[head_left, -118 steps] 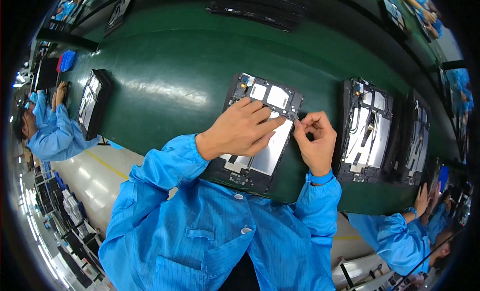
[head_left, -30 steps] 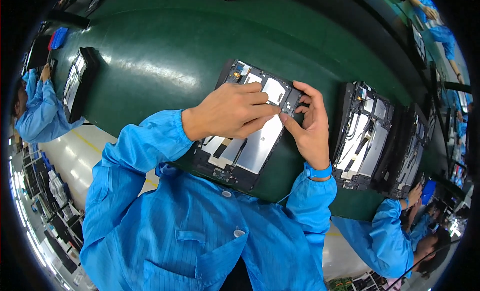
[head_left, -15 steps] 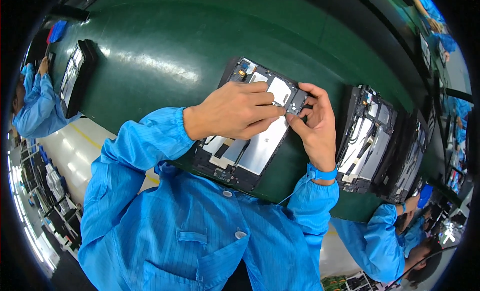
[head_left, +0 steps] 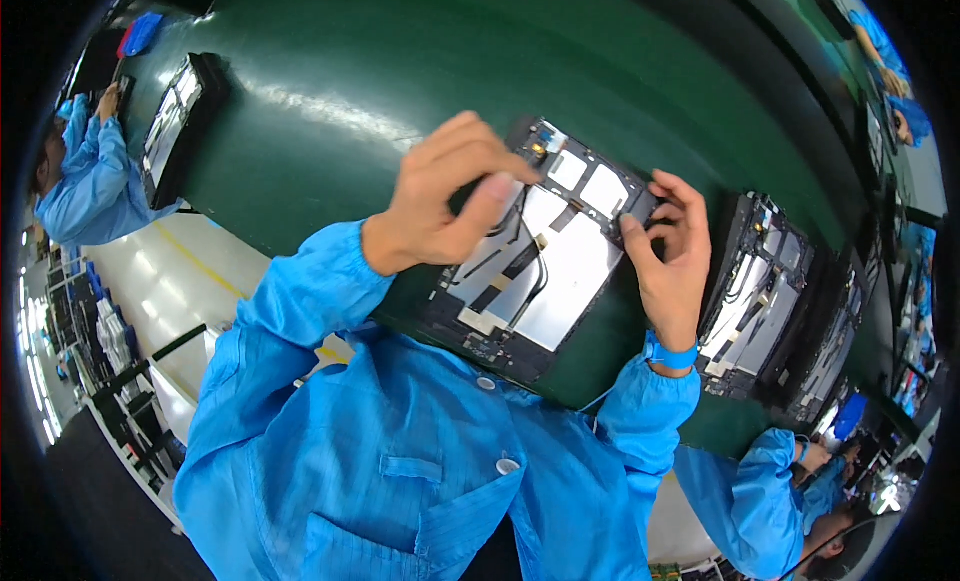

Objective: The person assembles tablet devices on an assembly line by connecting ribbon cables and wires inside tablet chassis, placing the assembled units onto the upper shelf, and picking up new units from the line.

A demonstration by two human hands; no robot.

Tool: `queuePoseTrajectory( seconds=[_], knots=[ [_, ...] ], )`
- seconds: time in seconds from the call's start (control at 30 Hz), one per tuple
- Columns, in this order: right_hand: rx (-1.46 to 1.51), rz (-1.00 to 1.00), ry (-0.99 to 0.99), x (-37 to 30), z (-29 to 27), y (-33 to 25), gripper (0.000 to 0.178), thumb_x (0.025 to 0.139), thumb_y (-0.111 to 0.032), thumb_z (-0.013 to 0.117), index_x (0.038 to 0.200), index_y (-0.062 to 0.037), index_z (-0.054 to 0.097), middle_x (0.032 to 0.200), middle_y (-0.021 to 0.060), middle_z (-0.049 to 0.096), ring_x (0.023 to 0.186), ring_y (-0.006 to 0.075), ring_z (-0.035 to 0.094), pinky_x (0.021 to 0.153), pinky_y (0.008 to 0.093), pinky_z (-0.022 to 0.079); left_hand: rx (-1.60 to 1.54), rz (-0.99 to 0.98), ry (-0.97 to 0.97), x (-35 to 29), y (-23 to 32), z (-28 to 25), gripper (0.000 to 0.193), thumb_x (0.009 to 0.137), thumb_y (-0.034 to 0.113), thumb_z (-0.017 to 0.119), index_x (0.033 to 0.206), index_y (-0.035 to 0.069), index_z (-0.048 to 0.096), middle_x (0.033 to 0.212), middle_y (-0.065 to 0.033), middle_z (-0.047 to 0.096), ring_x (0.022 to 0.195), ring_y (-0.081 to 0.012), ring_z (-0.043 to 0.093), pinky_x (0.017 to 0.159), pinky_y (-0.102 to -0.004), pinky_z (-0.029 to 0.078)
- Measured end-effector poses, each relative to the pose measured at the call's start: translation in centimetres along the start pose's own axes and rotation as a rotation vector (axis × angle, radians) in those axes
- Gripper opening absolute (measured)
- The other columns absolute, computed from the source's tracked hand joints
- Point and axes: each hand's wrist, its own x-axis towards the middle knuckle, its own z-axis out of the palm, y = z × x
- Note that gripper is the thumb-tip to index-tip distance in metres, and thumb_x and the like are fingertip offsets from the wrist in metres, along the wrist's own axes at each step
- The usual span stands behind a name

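Item: opened tablet (head_left: 585, 281), lying at centre on the green table (head_left: 330, 171), its inside facing up. Left hand (head_left: 440, 196): hovering at the tablet's 10 o'clock, thumb and fingers curling close; cannot tell whether it is gripping anything. Right hand (head_left: 675, 246): half curled, holding the 1 o'clock corner between thumb and fingers. Step, as judged: fine fingertip work along the top edge; next move seemingly calling for light touch near dark cables (head_left: 543, 276). Surroundings: further tablets (head_left: 755, 296) sitting at 3 o'clock; co-workers (head_left: 95, 196) working at 9 and 4; pale floor (head_left: 190, 281) showing at 8.
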Motion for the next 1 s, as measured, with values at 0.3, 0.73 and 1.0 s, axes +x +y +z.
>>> queuePoseTrajectory(
  seconds=[0.3, 0.73, 1.0],
  knots=[
    [-0.481, -0.669, -0.349, 0.1, 6.3, -6.0, 0.020, 0.084, -0.010, 0.084, 0.103, -0.0117, 0.078, 0.135, 0.0136, 0.064, 0.135, 0.0412, 0.053, 0.111, 0.0521, 0.045, 0.127, 0.065, -0.201, -6.4, -0.1, -4.6, 0.024, 0.076, 0.005, 0.075, 0.098, 0.006, 0.084, 0.094, -0.0089, 0.074, 0.078, -0.0271, 0.063, 0.066, -0.0398, 0.052],
    [-0.622, -0.762, -0.583, 1.1, 8.6, -6.4, 0.019, 0.072, -0.001, 0.081, 0.087, -0.0083, 0.073, 0.115, 0.0082, 0.062, 0.127, 0.0346, 0.057, 0.109, 0.0515, 0.044, 0.087, 0.254, -0.233, -8.0, -0.1, -4.8, 0.030, 0.074, 0.011, 0.076, 0.103, 0.005, 0.083, 0.101, -0.0089, 0.075, 0.082, -0.0277, 0.067, 0.065, -0.0379, 0.055],
    [-0.625, -0.717, -0.551, 0.2, 7.9, -6.9, 0.024, 0.070, 0.003, 0.077, 0.089, -0.0078, 0.069, 0.115, 0.0081, 0.062, 0.124, 0.0349, 0.057, 0.107, 0.0512, 0.045, 0.161, 0.547, -0.371, -6.9, -1.6, -5.3, 0.029, 0.083, 0.023, 0.075, 0.104, 0.003, 0.079, 0.107, -0.0075, 0.074, 0.091, -0.0226, 0.070, 0.067, -0.0335, 0.058]
  ],
)
